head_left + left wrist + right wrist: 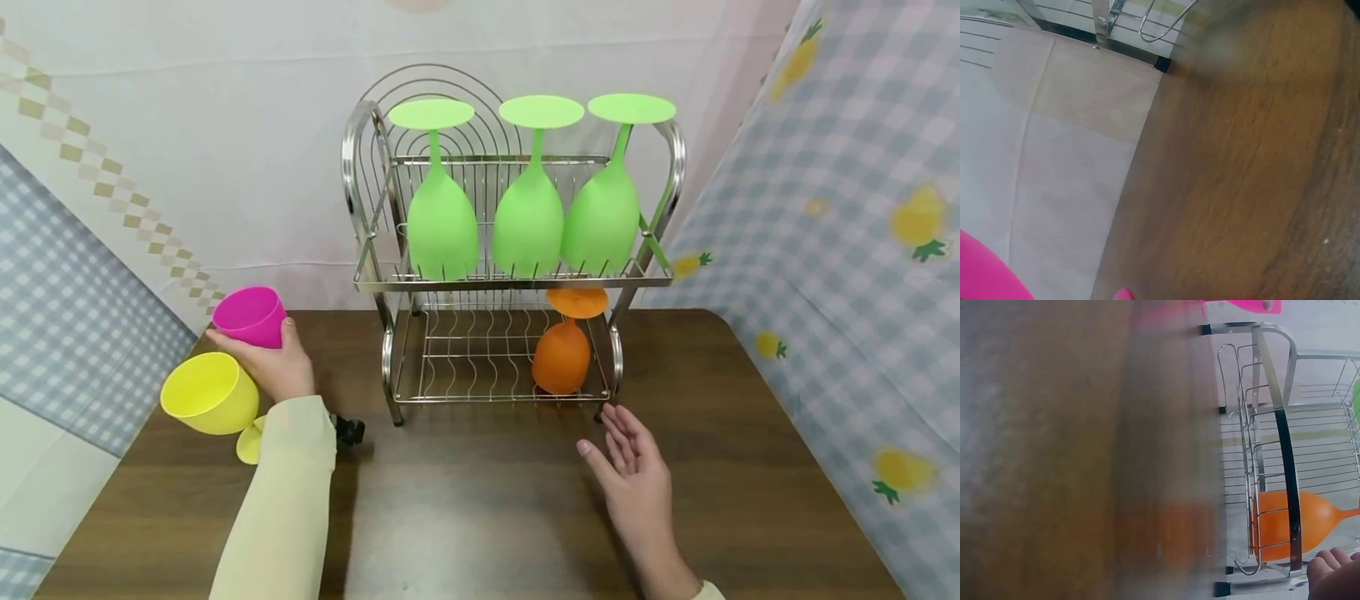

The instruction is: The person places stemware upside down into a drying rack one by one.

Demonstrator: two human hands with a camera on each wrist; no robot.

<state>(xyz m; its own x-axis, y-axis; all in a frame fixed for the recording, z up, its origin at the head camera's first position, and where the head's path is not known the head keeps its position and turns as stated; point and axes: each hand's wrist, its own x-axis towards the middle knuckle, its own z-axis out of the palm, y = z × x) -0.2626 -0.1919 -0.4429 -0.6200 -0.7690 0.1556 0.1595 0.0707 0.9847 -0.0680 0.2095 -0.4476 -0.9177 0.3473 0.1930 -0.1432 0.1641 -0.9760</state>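
Note:
My left hand [277, 367] holds a pink wine glass [251, 318] by its bowl, thumb on the near right side and fingers on the left; its stem is hidden. Right beside it stands a yellow wine glass [212, 398], partly behind my sleeve. My right hand [628, 475] is over the table in front of the rack's right leg, fingers extended and nothing in them. Above it, an orange wine glass [561, 358] sits upside down at the right end of the lower shelf of the metal dish rack [513, 285]. Pink also shows at the lower left of the left wrist view.
Three green wine glasses [442, 223] are upside down in a row on the upper shelf. The rack stands at the back of the brown wooden table [442, 517]. White cloth hangs behind, and checked curtains [840, 250] close in both sides.

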